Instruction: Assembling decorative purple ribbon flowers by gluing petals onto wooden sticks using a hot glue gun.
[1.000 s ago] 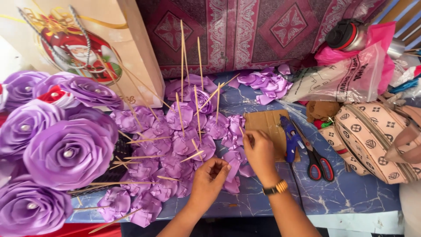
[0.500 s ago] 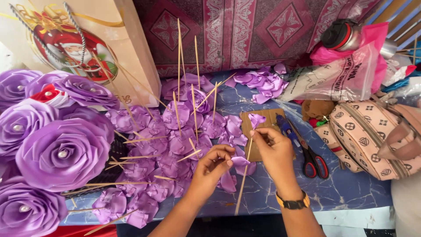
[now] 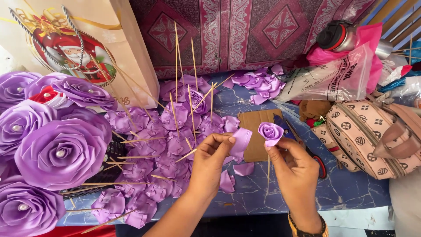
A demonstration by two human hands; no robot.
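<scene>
The right hand point(image 3: 294, 163) is closed around a thin skewer point(image 3: 268, 170), thumb and fingers pinched just under a small purple ribbon rose point(image 3: 270, 132) that sits on the skewer's top end. The stick hangs down below the hand, over the table point(image 3: 351, 193). The left hand point(image 3: 213, 159) is pinched shut on a folded purple petal point(image 3: 240, 141), held between thumb and fingertips; the other fingers curl in. The petal is just left of the rose, close but apart from it.

Both hands hover over the blue marbled table, in front of a brown cardboard piece point(image 3: 255, 127) that lies flat behind the rose. Left of the cardboard lies a heap of small purple roses on skewers point(image 3: 175, 131), sticks pointing many ways. Loose petals point(image 3: 237, 173) lie on the table beneath the hands. Further left of the cardboard are large purple roses point(image 3: 59, 153) with pearl centres, and behind them a gift bag point(image 3: 87, 48). Right of the cardboard lie scissors point(image 3: 318, 162), partly hidden by the right hand, and a patterned pink bag point(image 3: 364, 136).
</scene>
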